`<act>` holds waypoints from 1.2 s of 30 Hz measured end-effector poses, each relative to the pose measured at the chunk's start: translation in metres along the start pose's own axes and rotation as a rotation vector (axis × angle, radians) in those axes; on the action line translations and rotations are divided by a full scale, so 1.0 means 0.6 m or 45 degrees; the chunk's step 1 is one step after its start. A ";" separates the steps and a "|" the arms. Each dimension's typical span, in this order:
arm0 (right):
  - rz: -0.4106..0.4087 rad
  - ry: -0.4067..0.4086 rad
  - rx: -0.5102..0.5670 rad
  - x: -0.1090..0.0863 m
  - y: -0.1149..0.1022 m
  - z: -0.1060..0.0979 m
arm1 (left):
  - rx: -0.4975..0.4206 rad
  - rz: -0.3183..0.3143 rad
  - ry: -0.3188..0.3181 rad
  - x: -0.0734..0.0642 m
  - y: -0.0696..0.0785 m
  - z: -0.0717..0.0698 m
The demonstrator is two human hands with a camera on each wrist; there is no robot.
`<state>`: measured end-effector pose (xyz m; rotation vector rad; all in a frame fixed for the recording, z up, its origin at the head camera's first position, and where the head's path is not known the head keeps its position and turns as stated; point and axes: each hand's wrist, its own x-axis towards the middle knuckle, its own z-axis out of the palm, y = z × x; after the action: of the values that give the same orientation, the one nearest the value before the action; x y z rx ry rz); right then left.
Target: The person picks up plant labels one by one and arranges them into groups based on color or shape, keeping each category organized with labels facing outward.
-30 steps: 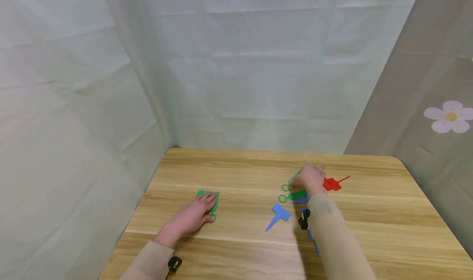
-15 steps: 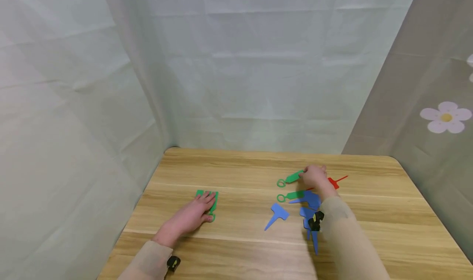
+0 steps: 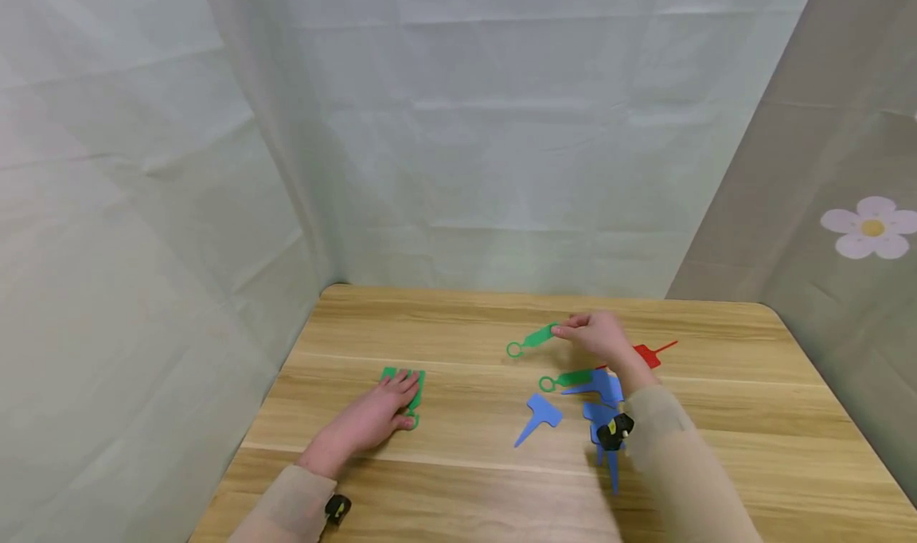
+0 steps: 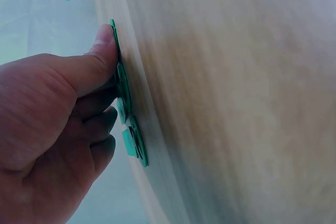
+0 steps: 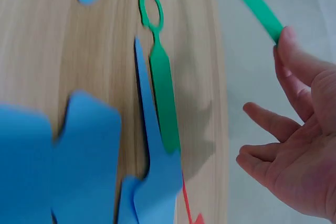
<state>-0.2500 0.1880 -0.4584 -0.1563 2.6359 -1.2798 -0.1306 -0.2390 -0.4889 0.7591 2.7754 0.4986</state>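
My right hand (image 3: 600, 336) pinches a green tag (image 3: 537, 337) with a ring at its far end, thumb against forefinger, raised over the table. The right wrist view shows its other fingers spread loosely away from the tag. On the left, my left hand (image 3: 372, 419) rests on several green ring tags (image 4: 122, 85) lying side by side, fingers outstretched and thumb on the nearest ring; the hand partly hides them. Another green ring tag (image 3: 575, 378) lies flat below the right hand, one end under a blue T-shaped plant label (image 5: 157, 177).
A single blue T-shaped label (image 3: 546, 411) lies mid-table, and more blue labels (image 3: 598, 412) overlap beside the right wrist. Red tags (image 3: 648, 357) with a thin stem lie behind the right forearm. Pale cloth (image 3: 501, 169) hangs behind the wooden table (image 3: 458, 320).
My right hand has picked up the green tag from the pile and moved it left and upward, uncovering the blue labels and the other green tag. The left hand has stayed in place.
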 end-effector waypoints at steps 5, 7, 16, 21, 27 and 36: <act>-0.082 -0.065 0.068 0.000 -0.031 0.035 | 0.004 0.020 0.007 -0.001 0.003 -0.002; -0.106 -0.110 0.088 -0.001 -0.046 0.050 | 0.008 0.031 0.008 -0.002 0.003 -0.003; -0.209 -0.231 0.095 -0.001 -0.089 0.107 | 0.029 0.045 0.004 -0.005 0.006 -0.005; -0.218 -0.311 0.100 -0.006 -0.111 0.137 | 0.021 0.038 0.002 -0.007 0.005 -0.003; -0.298 -0.386 0.053 -0.006 -0.143 0.173 | 0.021 0.016 -0.005 -0.008 0.006 0.000; -0.375 -0.397 -0.187 0.006 -0.170 0.220 | 0.035 0.026 -0.005 -0.003 0.011 0.000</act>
<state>-0.2227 0.0236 -0.4584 -0.7281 2.4937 -1.0354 -0.1262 -0.2345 -0.4860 0.7947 2.7788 0.4636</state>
